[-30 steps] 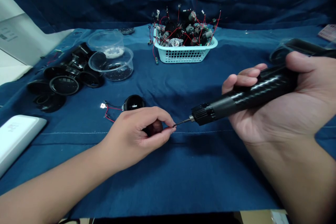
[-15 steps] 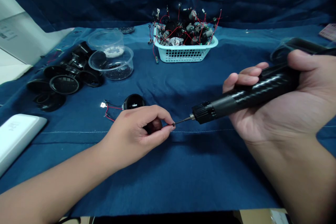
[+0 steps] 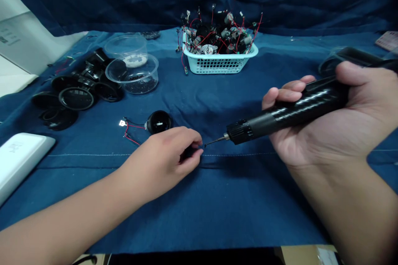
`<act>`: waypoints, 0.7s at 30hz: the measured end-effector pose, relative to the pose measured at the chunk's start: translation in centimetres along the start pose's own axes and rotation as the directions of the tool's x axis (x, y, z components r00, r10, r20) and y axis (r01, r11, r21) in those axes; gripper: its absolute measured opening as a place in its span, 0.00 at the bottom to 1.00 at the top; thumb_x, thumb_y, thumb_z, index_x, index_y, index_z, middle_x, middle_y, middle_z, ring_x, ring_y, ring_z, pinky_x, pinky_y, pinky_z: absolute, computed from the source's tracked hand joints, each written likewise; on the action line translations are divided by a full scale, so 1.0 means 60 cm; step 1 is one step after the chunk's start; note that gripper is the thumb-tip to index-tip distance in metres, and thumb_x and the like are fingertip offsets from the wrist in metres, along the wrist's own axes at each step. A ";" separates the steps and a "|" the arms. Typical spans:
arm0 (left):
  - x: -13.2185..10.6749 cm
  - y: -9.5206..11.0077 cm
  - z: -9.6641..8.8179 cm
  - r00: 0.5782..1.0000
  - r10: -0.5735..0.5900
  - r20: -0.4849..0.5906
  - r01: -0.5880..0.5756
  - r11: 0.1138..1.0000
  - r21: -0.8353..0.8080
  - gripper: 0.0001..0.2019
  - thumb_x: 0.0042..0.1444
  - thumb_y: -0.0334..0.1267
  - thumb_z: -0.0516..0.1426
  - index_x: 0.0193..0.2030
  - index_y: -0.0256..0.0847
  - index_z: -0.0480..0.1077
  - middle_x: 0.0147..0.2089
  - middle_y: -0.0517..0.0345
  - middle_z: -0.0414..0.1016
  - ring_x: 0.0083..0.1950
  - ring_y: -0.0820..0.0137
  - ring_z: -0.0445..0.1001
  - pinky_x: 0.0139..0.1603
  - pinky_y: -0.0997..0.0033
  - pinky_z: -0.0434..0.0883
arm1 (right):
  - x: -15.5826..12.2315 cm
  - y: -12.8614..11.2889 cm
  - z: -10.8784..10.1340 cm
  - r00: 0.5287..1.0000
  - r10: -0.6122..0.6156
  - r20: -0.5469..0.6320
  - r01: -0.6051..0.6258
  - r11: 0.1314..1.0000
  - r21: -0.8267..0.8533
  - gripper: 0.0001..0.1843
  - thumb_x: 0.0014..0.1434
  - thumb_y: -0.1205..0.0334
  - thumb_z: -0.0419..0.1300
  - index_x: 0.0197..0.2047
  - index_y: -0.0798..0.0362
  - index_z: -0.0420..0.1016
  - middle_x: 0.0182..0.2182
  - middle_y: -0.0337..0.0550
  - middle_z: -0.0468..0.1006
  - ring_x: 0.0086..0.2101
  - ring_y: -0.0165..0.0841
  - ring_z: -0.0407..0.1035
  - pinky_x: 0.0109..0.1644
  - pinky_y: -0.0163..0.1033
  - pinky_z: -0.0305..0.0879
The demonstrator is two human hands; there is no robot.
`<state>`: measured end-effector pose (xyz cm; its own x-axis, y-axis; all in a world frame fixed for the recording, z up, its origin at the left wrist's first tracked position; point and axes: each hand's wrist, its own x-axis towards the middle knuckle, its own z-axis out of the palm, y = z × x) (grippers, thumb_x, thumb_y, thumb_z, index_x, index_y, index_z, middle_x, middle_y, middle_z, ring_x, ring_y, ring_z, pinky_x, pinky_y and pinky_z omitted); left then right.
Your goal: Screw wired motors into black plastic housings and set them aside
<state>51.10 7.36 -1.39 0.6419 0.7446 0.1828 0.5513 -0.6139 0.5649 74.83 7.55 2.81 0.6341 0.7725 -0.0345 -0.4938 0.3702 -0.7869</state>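
Observation:
My right hand (image 3: 326, 120) is wrapped round a black electric screwdriver (image 3: 298, 105), its bit pointing left. At the bit's tip sits a tiny dark screw (image 3: 205, 145). Just beside that tip is my left hand (image 3: 168, 161), thumb and forefinger slightly apart and no longer around the screw; its palm side is in shadow. Behind the left hand lies a round black housing (image 3: 159, 122) with a motor-like metal end. Red and black wires run from it to a small shiny terminal (image 3: 122, 123).
A light-blue basket (image 3: 217, 65) full of wired motor parts stands at the back. Clear plastic tubs (image 3: 132, 75), one with small dark screws, are beside a pile of black housings (image 3: 76, 98). A white device (image 3: 21, 161) lies at left; a clear container (image 3: 329, 60) at right.
My left thumb and forefinger have parted from the screw and drawn slightly left. The screw stays on the bit's tip. The screwdriver has shifted a little left.

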 end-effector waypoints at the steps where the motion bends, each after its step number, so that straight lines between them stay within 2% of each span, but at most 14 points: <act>1: -0.001 0.002 0.000 1.000 -0.006 0.013 0.006 1.000 0.009 0.04 0.66 0.33 0.60 0.46 0.43 0.75 0.37 0.65 0.76 0.34 0.79 0.71 0.35 0.77 0.67 | 0.000 0.000 0.000 1.000 0.004 0.001 -0.004 1.000 0.001 0.15 0.59 0.53 0.58 0.28 0.56 0.68 0.24 0.36 0.66 0.23 0.26 0.67 0.33 0.42 0.77; 4: -0.002 0.009 0.001 0.996 -0.088 0.017 0.089 0.994 -0.058 0.10 0.64 0.37 0.63 0.52 0.45 0.75 0.42 0.64 0.78 0.34 0.79 0.72 0.34 0.78 0.69 | 0.000 0.001 0.000 1.000 0.001 0.003 -0.001 1.000 0.006 0.15 0.58 0.54 0.58 0.27 0.56 0.68 0.24 0.35 0.66 0.22 0.26 0.66 0.33 0.41 0.77; 7: -0.001 0.014 0.000 0.976 -0.212 0.046 0.217 0.954 -0.207 0.10 0.64 0.45 0.64 0.49 0.47 0.77 0.38 0.66 0.79 0.29 0.80 0.70 0.29 0.79 0.68 | 0.000 0.001 0.000 1.000 -0.013 0.005 0.013 1.000 0.004 0.15 0.59 0.54 0.57 0.27 0.56 0.69 0.23 0.35 0.66 0.22 0.26 0.66 0.32 0.41 0.76; 10: 0.002 0.014 0.000 0.958 -0.276 0.081 0.287 0.913 -0.288 0.08 0.66 0.48 0.62 0.45 0.49 0.79 0.33 0.68 0.78 0.28 0.80 0.70 0.27 0.80 0.66 | 0.000 0.001 0.000 1.000 -0.011 0.007 0.011 1.000 -0.001 0.15 0.59 0.54 0.58 0.27 0.56 0.69 0.23 0.35 0.66 0.22 0.26 0.66 0.32 0.42 0.76; 16: 0.000 0.011 -0.001 0.946 -0.314 0.085 0.325 0.894 -0.310 0.09 0.67 0.48 0.62 0.41 0.48 0.79 0.28 0.69 0.76 0.27 0.80 0.67 0.25 0.81 0.62 | 0.001 -0.001 -0.005 1.000 -0.018 0.015 0.018 1.000 0.002 0.15 0.59 0.53 0.57 0.27 0.56 0.69 0.23 0.35 0.66 0.23 0.27 0.67 0.33 0.42 0.78; 21: 0.000 0.011 -0.001 0.955 -0.290 0.066 0.297 0.913 -0.279 0.07 0.66 0.44 0.62 0.39 0.47 0.79 0.29 0.69 0.77 0.27 0.80 0.68 0.26 0.81 0.64 | 0.001 -0.002 -0.002 0.999 -0.021 0.028 0.021 1.000 0.015 0.17 0.62 0.53 0.56 0.27 0.56 0.70 0.25 0.36 0.67 0.23 0.27 0.68 0.33 0.41 0.78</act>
<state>51.43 6.99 -0.95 0.4880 0.8718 -0.0430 0.5452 -0.2660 0.7950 75.00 7.48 2.85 0.6277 0.7785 -0.0007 -0.4892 0.3938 -0.7782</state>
